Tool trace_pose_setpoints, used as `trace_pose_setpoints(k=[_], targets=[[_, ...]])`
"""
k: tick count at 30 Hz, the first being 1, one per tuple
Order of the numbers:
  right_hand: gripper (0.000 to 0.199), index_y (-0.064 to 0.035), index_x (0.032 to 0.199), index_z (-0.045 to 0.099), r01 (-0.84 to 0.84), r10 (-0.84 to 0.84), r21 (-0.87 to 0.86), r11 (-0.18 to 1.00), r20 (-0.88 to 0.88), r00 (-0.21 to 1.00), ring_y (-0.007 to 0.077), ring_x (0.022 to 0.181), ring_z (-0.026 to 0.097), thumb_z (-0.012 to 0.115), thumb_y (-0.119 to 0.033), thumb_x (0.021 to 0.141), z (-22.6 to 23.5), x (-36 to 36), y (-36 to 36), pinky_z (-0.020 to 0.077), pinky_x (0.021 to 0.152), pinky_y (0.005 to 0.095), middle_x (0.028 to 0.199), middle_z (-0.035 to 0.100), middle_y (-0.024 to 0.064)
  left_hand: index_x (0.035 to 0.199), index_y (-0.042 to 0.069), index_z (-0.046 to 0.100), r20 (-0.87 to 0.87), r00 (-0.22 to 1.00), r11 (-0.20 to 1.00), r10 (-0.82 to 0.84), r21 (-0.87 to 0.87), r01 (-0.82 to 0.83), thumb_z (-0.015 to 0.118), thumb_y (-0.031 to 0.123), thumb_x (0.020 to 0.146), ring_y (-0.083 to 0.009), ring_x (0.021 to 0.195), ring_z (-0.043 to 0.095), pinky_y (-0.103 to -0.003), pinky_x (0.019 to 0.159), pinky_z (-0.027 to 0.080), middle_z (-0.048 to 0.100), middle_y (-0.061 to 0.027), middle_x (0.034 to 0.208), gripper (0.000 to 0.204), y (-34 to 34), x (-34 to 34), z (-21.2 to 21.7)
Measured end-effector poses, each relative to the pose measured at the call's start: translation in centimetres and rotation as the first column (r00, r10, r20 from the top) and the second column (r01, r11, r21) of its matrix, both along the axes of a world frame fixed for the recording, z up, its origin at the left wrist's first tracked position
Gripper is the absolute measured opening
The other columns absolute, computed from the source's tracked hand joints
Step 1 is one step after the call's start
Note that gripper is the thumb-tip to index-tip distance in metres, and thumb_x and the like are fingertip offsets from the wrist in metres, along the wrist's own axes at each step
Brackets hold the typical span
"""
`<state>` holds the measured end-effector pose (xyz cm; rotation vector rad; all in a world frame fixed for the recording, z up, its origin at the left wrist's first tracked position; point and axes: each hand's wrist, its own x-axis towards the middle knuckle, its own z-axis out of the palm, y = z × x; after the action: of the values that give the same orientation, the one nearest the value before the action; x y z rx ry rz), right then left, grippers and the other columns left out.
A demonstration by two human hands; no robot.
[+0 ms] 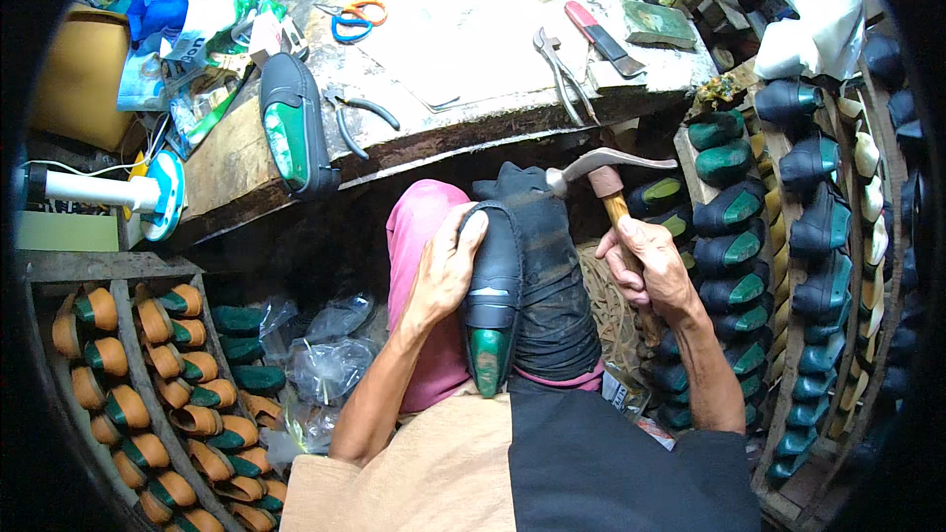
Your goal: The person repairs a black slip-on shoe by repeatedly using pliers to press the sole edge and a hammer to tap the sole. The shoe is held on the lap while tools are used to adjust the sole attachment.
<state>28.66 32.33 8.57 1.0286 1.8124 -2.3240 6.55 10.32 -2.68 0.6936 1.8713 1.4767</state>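
Note:
A dark shoe (495, 271) rests lengthwise on my lap, with the green last (487, 360) showing at its near end. My left hand (448, 271) is closed around its left side. The shoe lies against a black wrapping (552, 286) around my right thigh; pink cloth (419, 212) covers the left. To the right, my right hand (652, 271) grips the wooden handle of a cobbler's hammer (605, 182). The hammer's metal head is raised beyond my right knee, apart from the shoe. What lies under the shoe is hidden.
On the workbench (443, 59) ahead lie another dark shoe (293, 123), scissors (360, 20), cutting pliers (360, 118), lasting pincers (564, 79) and a red-handled knife (603, 39). Racks of brown shoes (123, 409) stand left; dark shoes on green lasts (729, 246) line the right.

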Motion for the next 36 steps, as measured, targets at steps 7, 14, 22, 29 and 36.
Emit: trace_pose_setpoints(k=[7, 14, 22, 29, 36], targets=[[0.045, 0.0041, 0.116, 0.069, -0.079, 0.057, 0.542, 0.837, 0.058, 0.997, 0.0068, 0.052, 0.043, 0.056, -0.039, 0.123, 3.4, 0.3, -2.7, 0.0369, 0.048, 0.0282, 0.066, 0.05, -0.0031, 0.13, 0.006, 0.081, -0.021, 0.998, 0.99, 0.054, -0.131, -0.057, 0.063, 0.046, 0.117, -0.0345, 0.098, 0.08, -0.046, 0.091, 0.058, 0.081, -0.0214, 0.101, 0.046, 1.2, 0.9, 1.1], [0.034, 0.0005, 0.109, 0.068, -0.114, 0.082, 0.552, 0.826, 0.082, 0.993, 0.0075, 0.059, 0.048, 0.067, -0.032, 0.119, 1.7, 0.9, -7.4, 0.0387, 0.053, 0.0318, 0.069, 0.053, -0.0032, 0.139, 0.014, 0.081, -0.01, 0.978, 0.948, 0.21, -0.242, -0.206, 0.061, 0.052, 0.117, -0.035, 0.091, 0.08, -0.045, 0.087, 0.06, 0.083, -0.0183, 0.098, 0.048, 1.4, 0.8, 1.7], [0.041, -0.003, 0.096, 0.057, -0.088, 0.063, 0.434, 0.897, 0.07, 0.996, 0.0065, 0.056, 0.047, 0.065, -0.035, 0.121, -2.9, 0.1, -12.1, 0.0383, 0.051, 0.0313, 0.066, 0.052, -0.0021, 0.136, 0.005, 0.073, 0.192, 0.981, 0.993, -0.009, 0.115, -0.013, 0.039, 0.054, 0.126, -0.024, 0.118, 0.066, -0.041, 0.11, 0.05, 0.07, -0.01, 0.12, 0.06, 0.1, -1.2, -0.1], [0.035, 0.0039, 0.113, 0.067, -0.087, 0.062, 0.554, 0.828, 0.063, 0.996, 0.0105, 0.056, 0.05, 0.063, -0.03, 0.121, -0.9, -1.0, -11.5, 0.0409, 0.052, 0.0335, 0.065, 0.054, 0.0015, 0.147, 0.006, 0.065, 0.272, 0.923, 0.95, -0.273, 0.227, 0.214, 0.07, 0.058, 0.111, -0.0162, 0.123, 0.065, -0.036, 0.112, 0.052, 0.071, -0.0071, 0.13, 0.063, 0.1, -1.8, 2.0], [0.032, 0.0062, 0.138, 0.072, -0.121, 0.089, 0.621, 0.775, 0.082, 0.993, 0.0337, 0.058, 0.068, 0.067, -0.017, 0.116, 0.6, -1.4, -10.2, 0.0512, 0.058, 0.0444, 0.077, 0.069, 0.0239, 0.147, 0.006, 0.064, 0.272, 0.891, 0.914, -0.364, 0.29, 0.285, 0.098, 0.025, 0.09, -0.0206, 0.132, 0.071, -0.039, 0.116, 0.055, 0.076, -0.0105, 0.138, 0.069, 1.3, -1.8, 2.8]])
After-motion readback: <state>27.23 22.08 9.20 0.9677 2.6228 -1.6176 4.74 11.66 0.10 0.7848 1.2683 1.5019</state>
